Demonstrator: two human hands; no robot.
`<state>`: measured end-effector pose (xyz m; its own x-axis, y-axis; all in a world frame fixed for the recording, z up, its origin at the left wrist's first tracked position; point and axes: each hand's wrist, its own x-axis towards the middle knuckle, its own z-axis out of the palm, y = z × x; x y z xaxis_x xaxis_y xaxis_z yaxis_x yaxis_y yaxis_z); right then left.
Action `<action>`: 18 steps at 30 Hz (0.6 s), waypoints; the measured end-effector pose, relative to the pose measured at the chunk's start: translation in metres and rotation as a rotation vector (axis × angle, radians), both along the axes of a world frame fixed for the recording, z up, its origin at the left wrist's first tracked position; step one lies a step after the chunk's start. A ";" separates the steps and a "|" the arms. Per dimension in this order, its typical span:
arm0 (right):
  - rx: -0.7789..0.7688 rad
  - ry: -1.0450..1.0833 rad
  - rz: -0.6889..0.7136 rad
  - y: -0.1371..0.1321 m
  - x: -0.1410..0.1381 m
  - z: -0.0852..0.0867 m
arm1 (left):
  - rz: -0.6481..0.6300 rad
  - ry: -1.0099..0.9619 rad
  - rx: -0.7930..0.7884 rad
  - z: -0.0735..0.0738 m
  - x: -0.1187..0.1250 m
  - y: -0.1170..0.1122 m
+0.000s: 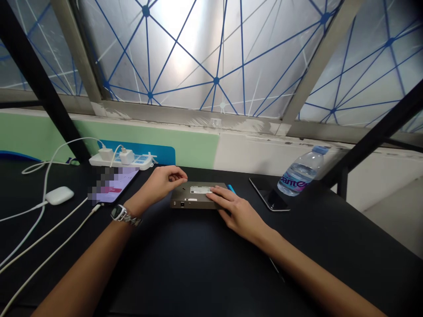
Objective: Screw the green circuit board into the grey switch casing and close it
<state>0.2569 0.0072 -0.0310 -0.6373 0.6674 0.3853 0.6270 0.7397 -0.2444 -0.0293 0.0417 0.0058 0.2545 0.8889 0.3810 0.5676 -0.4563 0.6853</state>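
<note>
A flat grey metal box (191, 198) with a white label on top and ports on its front lies on the black table (185, 264). My right hand (236, 209) rests flat on the box's right end, fingers stretched over the label. My left hand (161, 181) hovers at the box's far left corner with its fingers curled and pinched together; what they hold, if anything, is too small to see. A watch (120, 213) sits on my left wrist. A blue object (231, 189) peeks out behind the box.
A lit phone (114, 185) on a cable lies left of the box. A white power strip (122, 159) with chargers sits by the wall. White earbud case (59, 195) and cables at left. A dark phone (269, 193) and a lying water bottle (302, 171) at right.
</note>
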 end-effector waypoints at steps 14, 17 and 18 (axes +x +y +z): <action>0.051 -0.009 0.039 0.002 -0.014 0.001 | -0.139 -0.059 -0.027 -0.011 0.045 -0.015; 0.098 -0.068 0.034 0.000 -0.017 0.002 | -0.155 -0.122 -0.070 -0.015 0.050 -0.016; 0.105 -0.087 0.027 0.000 -0.018 0.002 | -0.165 -0.154 -0.090 -0.017 0.051 -0.016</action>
<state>0.2387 0.0075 -0.0293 -0.6882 0.6086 0.3948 0.6220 0.7752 -0.1107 0.0217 0.0260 -0.0109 0.3440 0.8723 0.3476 0.3757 -0.4671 0.8004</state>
